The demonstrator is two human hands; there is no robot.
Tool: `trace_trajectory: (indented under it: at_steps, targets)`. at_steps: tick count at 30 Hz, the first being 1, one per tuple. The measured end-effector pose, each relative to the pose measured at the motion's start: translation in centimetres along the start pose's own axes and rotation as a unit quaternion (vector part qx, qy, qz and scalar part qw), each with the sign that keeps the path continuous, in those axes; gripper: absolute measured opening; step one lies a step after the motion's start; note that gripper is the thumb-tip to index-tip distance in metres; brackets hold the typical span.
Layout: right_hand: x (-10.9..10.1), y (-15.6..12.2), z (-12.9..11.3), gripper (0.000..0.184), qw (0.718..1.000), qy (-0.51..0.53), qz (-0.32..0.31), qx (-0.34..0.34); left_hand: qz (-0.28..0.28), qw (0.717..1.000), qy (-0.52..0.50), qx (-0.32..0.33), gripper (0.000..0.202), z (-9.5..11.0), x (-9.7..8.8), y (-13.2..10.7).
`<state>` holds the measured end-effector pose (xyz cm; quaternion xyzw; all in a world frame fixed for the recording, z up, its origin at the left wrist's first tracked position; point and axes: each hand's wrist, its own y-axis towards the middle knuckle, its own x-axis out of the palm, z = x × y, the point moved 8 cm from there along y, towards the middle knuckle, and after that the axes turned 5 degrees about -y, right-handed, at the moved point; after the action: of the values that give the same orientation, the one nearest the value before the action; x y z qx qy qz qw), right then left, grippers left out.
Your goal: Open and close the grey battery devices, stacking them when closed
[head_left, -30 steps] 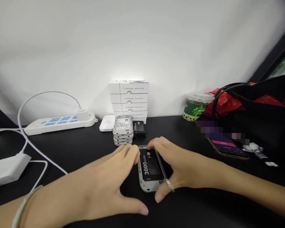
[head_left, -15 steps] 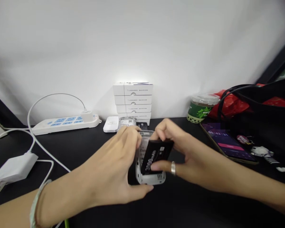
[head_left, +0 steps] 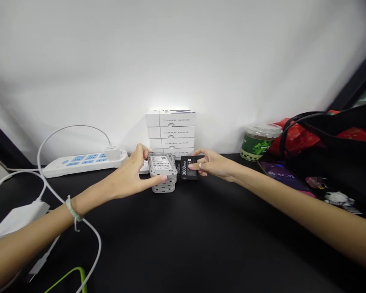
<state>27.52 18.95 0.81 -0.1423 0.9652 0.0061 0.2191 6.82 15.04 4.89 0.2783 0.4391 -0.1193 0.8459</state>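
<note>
My left hand grips a grey-white device casing by its two ends, thumb at the near end and fingers at the far end. Its open back shows a printed label. The casing is at the top of a stack of similar casings. To its right, my right hand pinches a flat black battery marked 3000mAh, thumb on its face. Another dark battery shows partly between the casings and the held battery.
White boxes are stacked against the wall behind my hands. A power strip and a white charger with cables lie left. At right are a drink cup, a phone and a black bag.
Both hands have moved away from me toward the boxes. The battery has come out from over the casing and is now to the right; the casing is at the stack of casings.
</note>
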Motion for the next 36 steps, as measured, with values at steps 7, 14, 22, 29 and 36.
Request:
trace_trajectory:
  at_steps: [7, 14, 22, 29, 36]
  targets:
    - [0.6, 0.8, 1.1, 0.041, 0.991, -0.087, 0.094, -0.047, -0.016, 1.0, -0.008, -0.016, 0.046, -0.6, 1.1, -0.1]
    - [2.8, -7.7, -1.7, 0.032, 0.962, -0.205, 0.082, -0.163, 0.064, 0.998, 0.013, -0.012, 0.043, 0.6, -2.1, -0.4]
    - [15.8, -14.5, -2.8, 0.03, 0.878, -0.201, -0.238, -0.363, 0.162, 0.983, 0.083, 0.005, 0.031, 3.1, -7.5, -4.3]
    - [21.1, -14.5, -5.3, 0.015, 0.813, -0.228, -0.264, -0.467, 0.163, 0.979, 0.116, 0.042, 0.034, 3.2, -6.3, -7.1]
    - [23.9, -14.7, -3.6, 0.033, 0.845, -0.279, -0.178, -0.42, 0.141, 0.979, 0.132, 0.07, 0.032, 3.3, -5.5, -7.9]
